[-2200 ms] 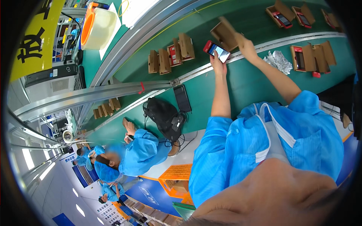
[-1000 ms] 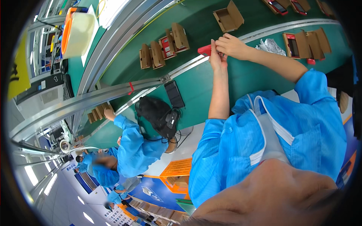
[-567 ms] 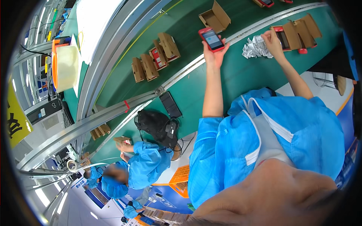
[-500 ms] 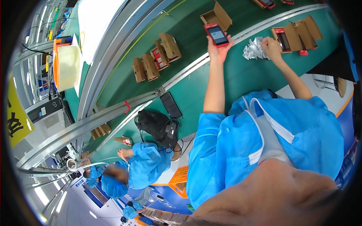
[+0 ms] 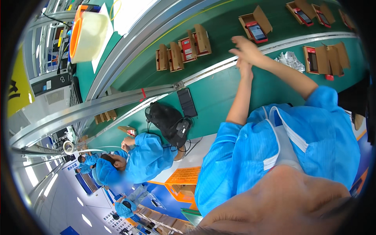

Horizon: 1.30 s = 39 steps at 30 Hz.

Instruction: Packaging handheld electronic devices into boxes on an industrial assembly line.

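My right hand [image 5: 247, 50] reaches across in front of my left, fingers stretched out and apart, with nothing in it. Beneath it is my left hand [image 5: 243, 66]; its fingers are mostly hidden by the right hand. Just beyond them, a red handheld device with a lit screen [image 5: 256, 32] lies in an open brown cardboard box [image 5: 263, 19] on the far green belt. Neither hand appears to touch the device. To the right of my right forearm sits a pile of crumpled clear wrappers [image 5: 290, 60].
Open boxes [image 5: 332, 58], one holding a red device, stand at right. More boxes [image 5: 183, 50] stand left on the belt. A metal rail [image 5: 215, 67] divides the belt from my table. A black bag [image 5: 166, 120], a dark phone [image 5: 187, 102] and a co-worker in blue [image 5: 149, 158] are left.
The red device has left my left hand and now lies in the open box. My right hand has moved left from the wrappers and crosses over my left. The view has shifted.
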Each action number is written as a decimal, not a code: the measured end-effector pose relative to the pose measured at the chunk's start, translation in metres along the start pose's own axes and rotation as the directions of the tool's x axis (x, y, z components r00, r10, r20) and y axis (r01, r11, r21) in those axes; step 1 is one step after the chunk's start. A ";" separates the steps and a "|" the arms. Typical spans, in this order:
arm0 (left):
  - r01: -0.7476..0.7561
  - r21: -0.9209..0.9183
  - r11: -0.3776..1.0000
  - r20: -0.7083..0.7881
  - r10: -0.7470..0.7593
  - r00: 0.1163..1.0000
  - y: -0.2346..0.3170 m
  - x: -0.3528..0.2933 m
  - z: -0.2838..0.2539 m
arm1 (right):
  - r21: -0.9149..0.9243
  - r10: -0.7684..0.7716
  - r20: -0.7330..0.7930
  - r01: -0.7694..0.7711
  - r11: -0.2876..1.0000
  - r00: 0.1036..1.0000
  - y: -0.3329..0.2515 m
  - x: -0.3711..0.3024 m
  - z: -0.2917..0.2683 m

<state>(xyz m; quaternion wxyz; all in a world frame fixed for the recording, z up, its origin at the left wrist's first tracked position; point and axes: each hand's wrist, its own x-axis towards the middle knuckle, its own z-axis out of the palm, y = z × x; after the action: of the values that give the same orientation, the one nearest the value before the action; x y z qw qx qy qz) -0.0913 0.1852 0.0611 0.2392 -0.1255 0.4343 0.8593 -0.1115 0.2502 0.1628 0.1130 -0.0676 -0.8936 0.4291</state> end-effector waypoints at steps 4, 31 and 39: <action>-0.336 0.146 0.930 -0.241 0.363 0.900 0.044 0.002 -0.053 | -0.190 -0.005 -0.116 -0.017 0.982 0.993 -0.017 0.047 0.111; 0.156 -0.570 0.807 0.275 0.008 0.961 0.116 -0.029 -0.045 | 0.081 0.597 0.109 -0.606 0.791 0.795 0.101 -0.041 0.030; -0.002 -0.120 0.993 -0.048 -0.003 0.999 0.109 -0.031 -0.004 | -0.099 -0.448 -0.075 0.441 0.892 0.891 -0.020 -0.048 -0.029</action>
<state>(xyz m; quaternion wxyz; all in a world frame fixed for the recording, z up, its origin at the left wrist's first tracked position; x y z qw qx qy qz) -0.1218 0.1172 0.1466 0.2209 -0.1605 0.3876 0.8804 -0.0585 0.2488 0.1890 0.2481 0.1138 -0.8951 0.3525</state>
